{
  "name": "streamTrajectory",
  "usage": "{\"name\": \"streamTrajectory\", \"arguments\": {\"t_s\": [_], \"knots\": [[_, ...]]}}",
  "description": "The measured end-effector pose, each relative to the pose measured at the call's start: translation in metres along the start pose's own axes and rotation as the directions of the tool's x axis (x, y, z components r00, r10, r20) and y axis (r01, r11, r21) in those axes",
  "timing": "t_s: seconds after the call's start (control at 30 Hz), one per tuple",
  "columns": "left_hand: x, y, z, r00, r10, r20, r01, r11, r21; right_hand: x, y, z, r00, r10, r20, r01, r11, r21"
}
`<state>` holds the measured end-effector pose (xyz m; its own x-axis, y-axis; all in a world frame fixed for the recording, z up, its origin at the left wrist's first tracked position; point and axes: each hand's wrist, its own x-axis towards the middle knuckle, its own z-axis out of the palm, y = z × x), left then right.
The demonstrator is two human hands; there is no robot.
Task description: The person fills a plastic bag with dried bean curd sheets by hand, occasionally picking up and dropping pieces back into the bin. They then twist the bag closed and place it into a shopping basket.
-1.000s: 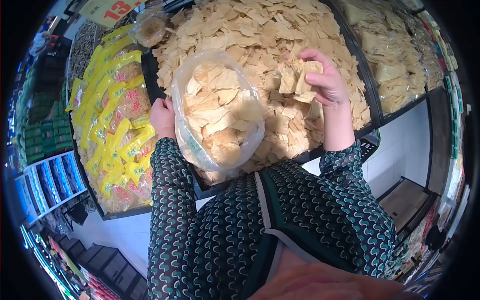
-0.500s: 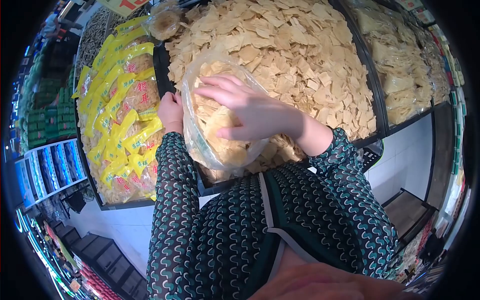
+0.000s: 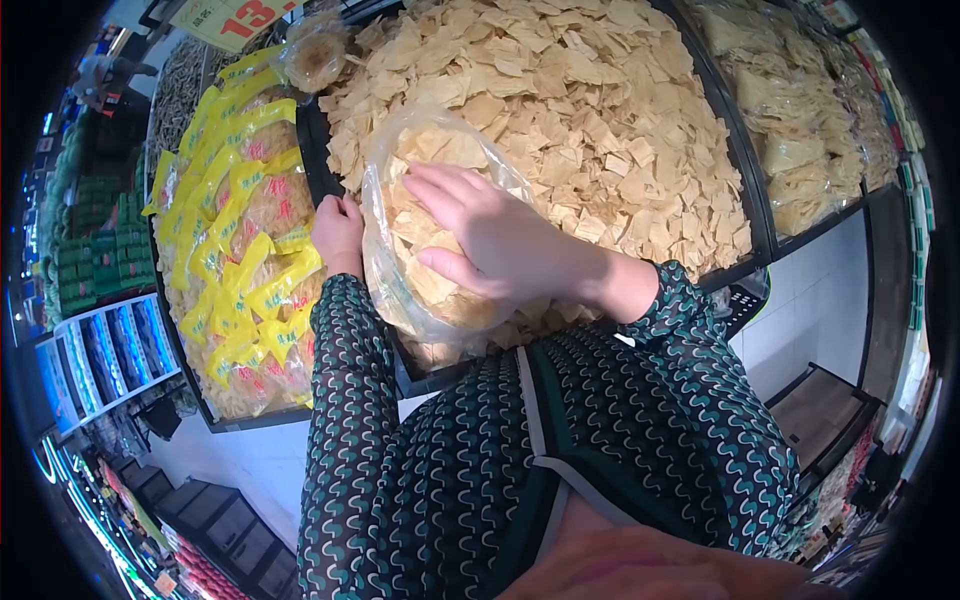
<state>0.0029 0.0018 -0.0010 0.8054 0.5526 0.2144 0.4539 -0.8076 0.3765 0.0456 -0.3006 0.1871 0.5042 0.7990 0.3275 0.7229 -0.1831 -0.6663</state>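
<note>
A clear plastic bag [image 3: 385,270] stands open-mouthed on the heap, filled with pale yellow dried flakes [image 3: 425,150] that look like tofu skin. At its left rim, my left hand [image 3: 338,225] is closed in a fist, pinching the plastic edge. My right hand [image 3: 480,225] lies palm down over the bag's mouth, fingers stretched out and thumb apart, resting on the flakes inside. Whether a flake is under the palm is hidden. Behind the bag spreads a large heap of the same loose flakes [image 3: 590,110].
Left of a black divider [image 3: 318,150] lie yellow-topped packets [image 3: 225,230]. Clear-bagged dried goods [image 3: 800,130] fill the right bin. A price sign [image 3: 240,20] hangs at top left, beside a wrapped round bundle [image 3: 318,55]. A person [image 3: 105,75] stands far off.
My right hand has shifted slightly down onto the flakes, its fingers closer together and flatter. My left hand keeps its hold on the bag rim. The view has tilted a little.
</note>
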Motion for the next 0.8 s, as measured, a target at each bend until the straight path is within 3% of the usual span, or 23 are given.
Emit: {"name": "streamTrajectory", "arguments": {"t_s": [0.03,0.13,0.27,0.37,0.43,0.5,0.6,0.67,0.73,0.8], "knots": [[0.0,0.005,-0.003,0.999,-0.026,0.019,0.025,0.998,0.052,0.0,0.002,-0.001,0.995,0.095,0.037,-0.1,0.972,0.21],[-0.001,0.011,-0.003,0.999,-0.047,-0.018,0.048,0.998,0.052,-0.002,-0.003,-0.005,0.996,0.089,-0.003,-0.085,0.954,0.286],[-0.002,0.002,-0.002,1.0,0.019,-0.013,-0.02,0.998,-0.065,-0.004,0.004,0.005,0.994,0.026,-0.107,-0.008,0.986,0.165],[-0.004,0.022,-0.015,0.994,-0.1,0.048,0.1,0.995,-0.012,-0.01,0.006,-0.002,0.989,-0.022,-0.145,0.035,0.996,0.087],[-0.004,0.033,-0.025,0.975,-0.174,0.141,0.183,0.982,-0.056,-0.013,0.003,-0.008,0.995,-0.019,-0.094,0.038,0.979,0.201],[-0.004,0.035,-0.029,0.975,-0.156,0.156,0.168,0.984,-0.061,-0.019,-0.002,-0.016,0.996,0.005,-0.091,0.015,0.977,0.214],[-0.006,0.027,-0.025,0.98,-0.135,0.149,0.146,0.987,-0.064,-0.027,0.01,-0.029,0.992,0.002,-0.124,0.009,0.996,0.092],[-0.003,0.019,-0.018,0.986,-0.115,0.118,0.124,0.99,-0.072,-0.035,0.046,-0.045,0.943,0.137,-0.303,-0.029,0.942,0.335],[-0.002,0.01,-0.011,0.994,-0.079,0.082,0.082,0.996,-0.046,-0.039,0.087,-0.06,0.801,0.381,-0.461,-0.389,0.918,0.084],[-0.003,0.018,-0.016,0.995,-0.072,0.075,0.075,0.996,-0.041,-0.048,0.143,-0.064,0.734,0.245,-0.634,-0.554,0.755,-0.35]]}}
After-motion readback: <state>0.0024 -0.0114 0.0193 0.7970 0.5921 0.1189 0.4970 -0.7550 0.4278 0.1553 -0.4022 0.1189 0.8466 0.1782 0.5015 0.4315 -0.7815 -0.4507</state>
